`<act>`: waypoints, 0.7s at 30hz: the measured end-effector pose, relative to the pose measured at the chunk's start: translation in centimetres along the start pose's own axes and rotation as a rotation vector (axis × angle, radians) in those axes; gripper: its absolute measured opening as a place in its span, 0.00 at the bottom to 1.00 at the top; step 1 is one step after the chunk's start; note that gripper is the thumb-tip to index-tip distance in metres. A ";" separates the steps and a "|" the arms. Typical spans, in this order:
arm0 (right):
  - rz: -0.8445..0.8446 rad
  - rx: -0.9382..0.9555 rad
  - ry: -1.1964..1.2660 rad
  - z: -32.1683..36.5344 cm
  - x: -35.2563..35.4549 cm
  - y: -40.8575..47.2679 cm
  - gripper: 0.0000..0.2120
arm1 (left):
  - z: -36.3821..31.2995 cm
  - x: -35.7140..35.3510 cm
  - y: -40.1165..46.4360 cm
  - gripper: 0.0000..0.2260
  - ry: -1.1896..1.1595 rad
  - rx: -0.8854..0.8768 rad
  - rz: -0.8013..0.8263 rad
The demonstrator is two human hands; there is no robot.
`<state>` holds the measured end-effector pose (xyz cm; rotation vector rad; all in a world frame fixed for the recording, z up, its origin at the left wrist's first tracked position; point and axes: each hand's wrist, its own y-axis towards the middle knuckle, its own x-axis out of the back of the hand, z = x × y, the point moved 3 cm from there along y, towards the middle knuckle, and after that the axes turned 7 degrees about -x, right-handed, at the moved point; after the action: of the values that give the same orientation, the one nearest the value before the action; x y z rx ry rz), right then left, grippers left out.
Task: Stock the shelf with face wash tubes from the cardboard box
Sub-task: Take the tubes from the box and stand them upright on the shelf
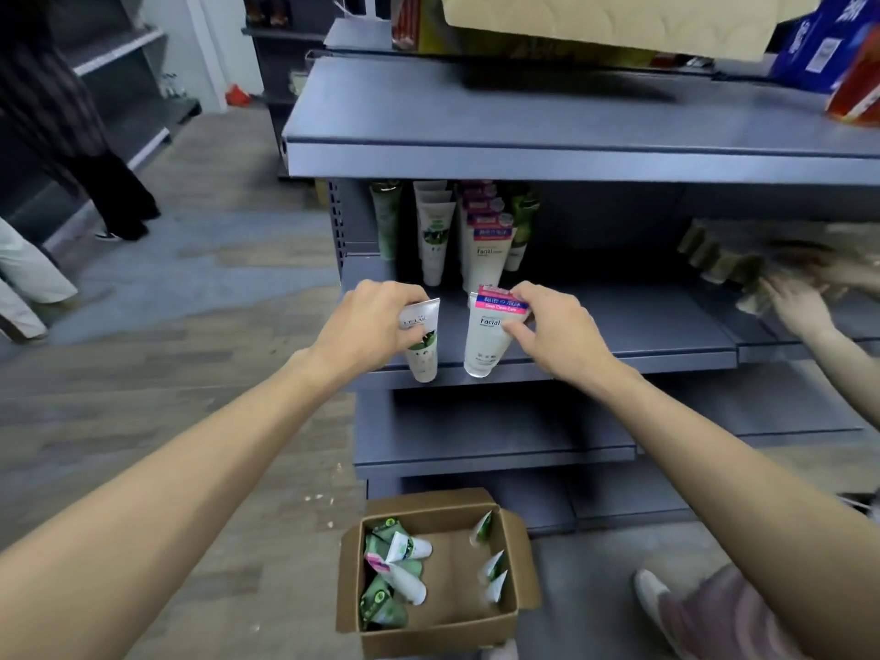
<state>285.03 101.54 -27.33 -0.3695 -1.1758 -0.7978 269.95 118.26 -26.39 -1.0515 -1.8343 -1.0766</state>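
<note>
Both arms reach forward over the middle shelf [619, 321]; I see the left hand [369, 326] curled in a grip round a white tube with green leaf print [423, 343], cap down; the right hand [555, 328] pinching a pink-topped Facial tube [488, 333], also cap down; rows of tubes [457, 231] stand behind; the cardboard box [435, 626] sits open on the floor below, loose tubes inside; another person's blurred hand [800, 307] works the shelf to the right.

Glossy plastic tubes [488, 331], matt metal shelf [619, 321], brown cardboard box [438, 626]
</note>
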 end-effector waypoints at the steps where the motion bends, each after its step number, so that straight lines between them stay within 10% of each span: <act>1: 0.006 -0.004 -0.003 -0.1 0.0 0.5 0.10 | 0.0 0.0 0.3 0.09 0.008 0.001 0.006; 21: 0.060 0.116 0.086 -3.3 -1.5 7.7 0.09 | 1.3 -3.7 6.8 0.10 0.045 0.129 0.083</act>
<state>292.59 105.14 -28.88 -0.2713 -1.1195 -0.6835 277.29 120.51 -28.11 -1.0100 -1.7830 -0.9142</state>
